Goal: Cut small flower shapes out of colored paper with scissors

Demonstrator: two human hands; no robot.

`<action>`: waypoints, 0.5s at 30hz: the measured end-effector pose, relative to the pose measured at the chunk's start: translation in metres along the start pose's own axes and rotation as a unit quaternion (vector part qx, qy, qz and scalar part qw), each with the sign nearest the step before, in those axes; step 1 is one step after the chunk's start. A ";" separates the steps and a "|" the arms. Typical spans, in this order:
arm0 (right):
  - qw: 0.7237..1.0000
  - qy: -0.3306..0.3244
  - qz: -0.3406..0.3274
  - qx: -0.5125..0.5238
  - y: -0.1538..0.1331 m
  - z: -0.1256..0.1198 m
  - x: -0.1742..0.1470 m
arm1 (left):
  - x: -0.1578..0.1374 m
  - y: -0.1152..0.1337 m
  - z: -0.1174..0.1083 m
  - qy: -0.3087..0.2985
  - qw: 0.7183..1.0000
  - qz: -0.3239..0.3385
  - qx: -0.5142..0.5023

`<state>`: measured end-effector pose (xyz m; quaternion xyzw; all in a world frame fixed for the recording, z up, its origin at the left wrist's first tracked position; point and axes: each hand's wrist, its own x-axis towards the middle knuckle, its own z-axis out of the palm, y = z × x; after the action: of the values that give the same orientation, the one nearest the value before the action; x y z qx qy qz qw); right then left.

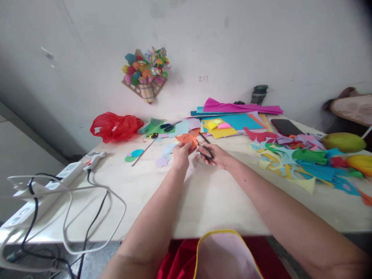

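My left hand pinches a piece of orange paper above the middle of the table. My right hand grips black scissors, whose blades reach up toward the orange paper. Small paper shapes lie just left of my left hand: a pale purple flower cutout, a blue circle and a green one, with a thin stick beside them.
Stacked coloured sheets and a second pair of scissors lie at the back. Paper scraps cover the right side, by a phone. A red plastic bag, glue gun and power strip with cables sit left. A paper-flower ornament hangs on the wall.
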<state>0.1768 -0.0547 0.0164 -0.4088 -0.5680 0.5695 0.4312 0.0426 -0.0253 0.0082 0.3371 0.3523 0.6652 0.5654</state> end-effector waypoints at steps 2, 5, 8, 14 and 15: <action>1.000 0.004 -0.003 -0.002 0.001 0.001 0.001 | 0.000 0.001 0.000 0.006 1.000 -0.007 -0.002; 1.000 0.009 -0.007 -0.010 0.003 0.002 0.002 | 0.000 0.001 0.001 0.006 1.000 -0.012 -0.001; 1.000 0.014 -0.012 -0.019 0.005 0.002 0.003 | 0.000 0.001 0.000 0.006 1.000 -0.014 0.000; 0.999 0.021 -0.012 -0.033 0.006 0.003 0.003 | 0.003 0.000 -0.003 -0.003 1.000 -0.016 -0.001; 0.999 0.022 -0.013 -0.035 0.006 0.003 0.003 | 0.003 0.000 -0.003 -0.004 1.000 -0.016 -0.002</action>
<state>0.1732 -0.0522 0.0106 -0.4286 -0.5830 0.5349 0.4363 0.0391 -0.0223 0.0068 0.3331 0.3539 0.6552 0.5783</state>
